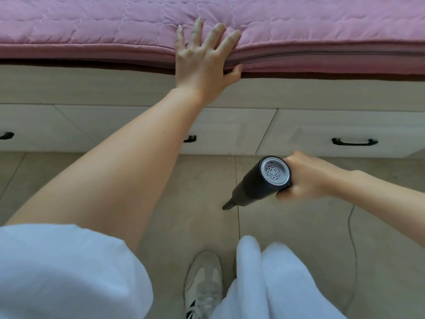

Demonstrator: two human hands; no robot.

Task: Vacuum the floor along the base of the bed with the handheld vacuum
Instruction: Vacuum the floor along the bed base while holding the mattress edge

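1. I look down on a pale tiled floor (197, 226) with thin grout lines, running up to the base of the bed (322, 93).
2. The bed carries a pink quilted cover (92, 26) over a light wood base with drawers (230, 132); I count 3 black handles, the clearest on the right (354, 142).
3. My left hand (202, 63) lies on the cover's edge, fingers spread, thumb under the fold.
4. My right hand (308, 178) grips the black vacuum (262, 180) round its body; its grey vented end faces me.
5. The nozzle tip (227, 206) points down-left, near the floor, by a grout line, a little out from the drawers; I cannot tell if it touches.
6. Open tile lies left and right of the nozzle.
7. Below: 1 shoe (203, 284), white trouser legs (276, 284), 1 thin cord (351, 238) on the right.
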